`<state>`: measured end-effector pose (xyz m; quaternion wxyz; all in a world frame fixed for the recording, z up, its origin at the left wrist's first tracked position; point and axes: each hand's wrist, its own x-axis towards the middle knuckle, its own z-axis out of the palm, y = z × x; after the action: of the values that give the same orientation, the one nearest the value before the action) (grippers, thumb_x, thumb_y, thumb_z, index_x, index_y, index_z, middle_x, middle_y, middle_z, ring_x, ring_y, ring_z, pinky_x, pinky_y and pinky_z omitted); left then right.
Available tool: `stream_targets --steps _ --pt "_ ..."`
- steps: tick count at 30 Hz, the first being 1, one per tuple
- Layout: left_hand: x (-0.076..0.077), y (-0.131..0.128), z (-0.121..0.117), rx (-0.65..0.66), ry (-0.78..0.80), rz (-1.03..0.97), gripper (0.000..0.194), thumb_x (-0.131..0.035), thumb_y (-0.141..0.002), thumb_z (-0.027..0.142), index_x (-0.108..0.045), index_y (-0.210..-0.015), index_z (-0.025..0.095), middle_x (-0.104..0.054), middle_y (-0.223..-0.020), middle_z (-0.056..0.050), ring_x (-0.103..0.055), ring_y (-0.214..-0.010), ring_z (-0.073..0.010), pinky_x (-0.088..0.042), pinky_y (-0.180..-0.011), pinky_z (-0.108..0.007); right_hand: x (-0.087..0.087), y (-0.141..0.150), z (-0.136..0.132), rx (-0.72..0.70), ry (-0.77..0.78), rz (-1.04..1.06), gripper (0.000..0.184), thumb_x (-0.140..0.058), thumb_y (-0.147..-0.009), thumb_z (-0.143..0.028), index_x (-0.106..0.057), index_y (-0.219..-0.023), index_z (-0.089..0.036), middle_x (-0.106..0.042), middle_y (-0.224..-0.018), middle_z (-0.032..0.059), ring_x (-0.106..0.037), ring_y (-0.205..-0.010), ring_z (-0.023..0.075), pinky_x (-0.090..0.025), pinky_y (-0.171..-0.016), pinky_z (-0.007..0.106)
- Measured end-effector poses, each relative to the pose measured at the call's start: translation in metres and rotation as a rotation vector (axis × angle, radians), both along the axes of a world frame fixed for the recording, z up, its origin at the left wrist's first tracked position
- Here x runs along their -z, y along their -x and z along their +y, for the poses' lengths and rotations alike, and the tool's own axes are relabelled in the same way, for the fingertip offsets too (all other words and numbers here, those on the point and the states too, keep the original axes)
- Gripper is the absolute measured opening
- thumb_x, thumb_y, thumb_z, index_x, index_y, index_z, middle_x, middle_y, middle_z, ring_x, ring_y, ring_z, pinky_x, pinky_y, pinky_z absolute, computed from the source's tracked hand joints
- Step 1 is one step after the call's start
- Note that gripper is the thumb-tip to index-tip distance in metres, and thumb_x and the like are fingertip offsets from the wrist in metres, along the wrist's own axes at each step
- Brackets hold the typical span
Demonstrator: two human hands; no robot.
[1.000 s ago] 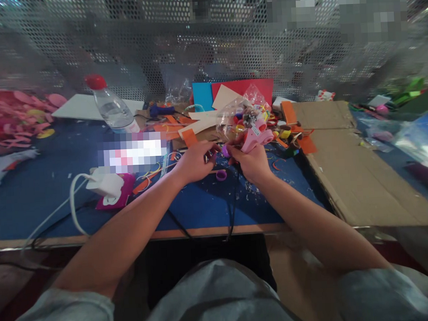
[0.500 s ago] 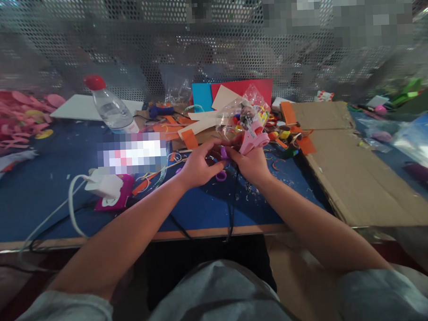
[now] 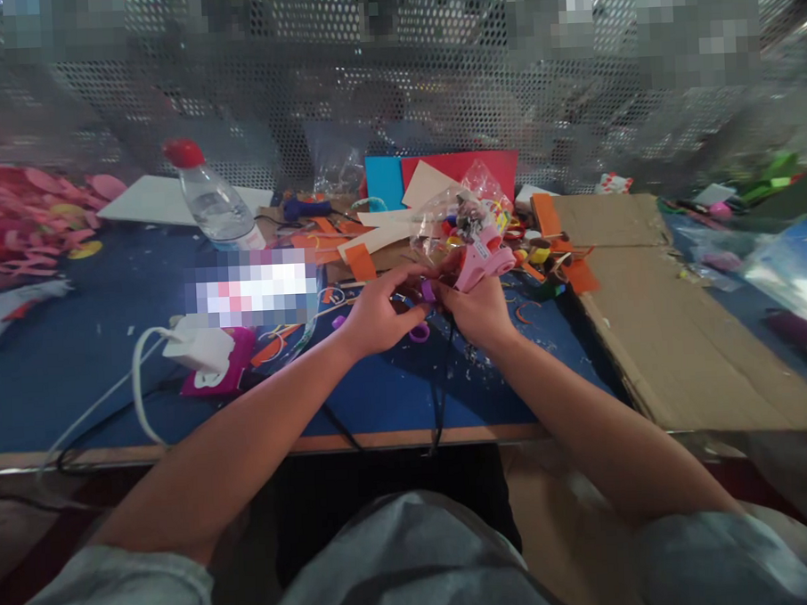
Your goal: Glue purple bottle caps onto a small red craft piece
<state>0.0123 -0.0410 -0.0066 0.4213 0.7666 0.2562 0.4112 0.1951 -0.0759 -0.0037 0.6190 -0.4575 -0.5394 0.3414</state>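
Both my hands meet over the middle of the blue table. The fingers of my left hand (image 3: 383, 312) curl in around a small purple ring (image 3: 428, 291); the far fingertips are partly hidden. My right hand (image 3: 479, 310) is wrapped round a pink glue gun (image 3: 485, 259), and its thumb lies close against the ring. From under the right hand a black cord (image 3: 440, 390) hangs down to the table's front edge. A second purple ring (image 3: 419, 332) lies on the table just below my left thumb.
A red-capped water bottle (image 3: 215, 204), a white charger (image 3: 201, 342) on a magenta socket block and a glaring phone-like screen (image 3: 256, 287) are at left. Cardboard (image 3: 685, 326) covers the right side. Orange scraps (image 3: 360, 262) and clear plastic bags lie behind my hands. Pink pieces (image 3: 25, 221) heap far left.
The view has shifted slightly, so things sit a little further right. My hands keep nearly the same pose around the purple ring and the glue gun.
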Motion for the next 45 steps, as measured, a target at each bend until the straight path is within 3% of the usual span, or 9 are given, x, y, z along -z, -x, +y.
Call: stream_targets --steps 5,10,15,18,22,27,31,38,45 --pt "0.002 0.000 0.001 0.001 -0.012 -0.012 0.046 -0.076 -0.087 0.021 -0.072 -0.133 0.018 -0.079 -0.110 -0.009 -0.075 -0.098 -0.0187 -0.061 -0.074 -0.025 -0.002 0.002 -0.001 -0.004 -0.022 0.043 0.047 -0.096 -0.073 -0.046 -0.060 -0.094 -0.026 -0.069 -0.080 -0.0021 -0.064 -0.066 0.0163 -0.057 -0.057 0.031" --pt "-0.001 0.002 0.009 -0.010 -0.011 -0.018 0.047 -0.077 -0.087 0.020 -0.073 -0.134 0.019 -0.080 -0.111 -0.008 -0.074 -0.095 -0.0177 -0.059 -0.077 -0.028 -0.002 -0.001 0.000 0.014 0.014 0.018 0.046 -0.095 -0.075 -0.047 -0.059 -0.092 -0.026 -0.070 -0.075 -0.0031 -0.059 -0.055 0.0147 -0.051 -0.051 0.032" --pt "-0.005 0.010 0.030 -0.254 0.103 -0.117 0.031 -0.070 -0.087 0.012 -0.076 -0.116 0.021 -0.076 -0.102 -0.005 -0.068 -0.083 -0.0130 -0.058 -0.076 -0.027 0.000 -0.006 0.003 0.022 0.091 -0.118 0.039 -0.091 -0.078 -0.044 -0.060 -0.091 -0.025 -0.071 -0.081 -0.0001 -0.056 -0.054 0.0132 -0.049 -0.050 0.032" --pt "-0.006 0.011 0.036 -0.259 0.221 -0.177 0.032 -0.066 -0.085 0.009 -0.073 -0.114 0.020 -0.073 -0.099 -0.003 -0.063 -0.075 -0.0105 -0.054 -0.068 -0.025 0.000 -0.004 0.002 -0.019 0.126 -0.131 0.041 -0.090 -0.078 -0.050 -0.061 -0.093 -0.025 -0.072 -0.082 -0.0011 -0.055 -0.053 0.0118 -0.049 -0.049 0.030" --pt "-0.005 0.009 0.035 -0.253 0.239 -0.178 0.033 -0.065 -0.083 0.008 -0.072 -0.113 0.020 -0.072 -0.099 -0.003 -0.062 -0.076 -0.0107 -0.052 -0.067 -0.024 -0.001 -0.004 0.001 -0.012 0.137 -0.167 0.044 -0.093 -0.077 -0.055 -0.064 -0.092 -0.024 -0.065 -0.067 -0.0050 -0.056 -0.049 0.0126 -0.048 -0.048 0.030" --pt "-0.004 0.010 0.036 -0.263 0.223 -0.159 0.031 -0.065 -0.085 0.008 -0.071 -0.113 0.020 -0.072 -0.101 -0.004 -0.062 -0.077 -0.0113 -0.053 -0.070 -0.027 -0.007 -0.011 0.007 0.036 0.170 0.018 0.055 -0.085 -0.078 -0.073 -0.065 -0.097 -0.026 -0.064 -0.064 -0.0053 -0.059 -0.048 0.0146 -0.047 -0.047 0.031" --pt "-0.003 0.011 0.039 -0.280 0.209 -0.161 0.030 -0.063 -0.087 0.006 -0.070 -0.113 0.019 -0.071 -0.101 -0.004 -0.062 -0.076 -0.0116 -0.052 -0.069 -0.028 -0.016 -0.029 0.013 0.078 0.190 0.124 0.055 -0.082 -0.080 -0.077 -0.066 -0.092 -0.026 -0.063 -0.066 -0.0030 -0.070 -0.063 0.0192 -0.055 -0.058 0.033" --pt "0.000 0.008 0.040 -0.278 0.162 -0.168 0.028 -0.065 -0.087 0.010 -0.071 -0.112 0.021 -0.072 -0.103 -0.006 -0.064 -0.082 -0.0144 -0.055 -0.070 -0.028 -0.012 -0.097 -0.020 0.200 0.218 0.075 0.048 -0.093 -0.073 -0.064 -0.069 -0.088 -0.025 -0.065 -0.074 -0.0022 -0.062 -0.063 0.0148 -0.055 -0.057 0.029" --pt "0.000 0.005 0.039 -0.226 0.259 -0.256 0.027 -0.068 -0.084 0.013 -0.071 -0.110 0.019 -0.068 -0.100 -0.006 -0.063 -0.078 -0.0126 -0.056 -0.061 -0.023 0.003 -0.139 -0.066 0.121 0.577 0.143 0.052 -0.107 -0.056 -0.051 -0.081 -0.088 -0.019 -0.076 -0.080 0.0035 -0.070 -0.067 0.0148 -0.062 -0.057 0.025"
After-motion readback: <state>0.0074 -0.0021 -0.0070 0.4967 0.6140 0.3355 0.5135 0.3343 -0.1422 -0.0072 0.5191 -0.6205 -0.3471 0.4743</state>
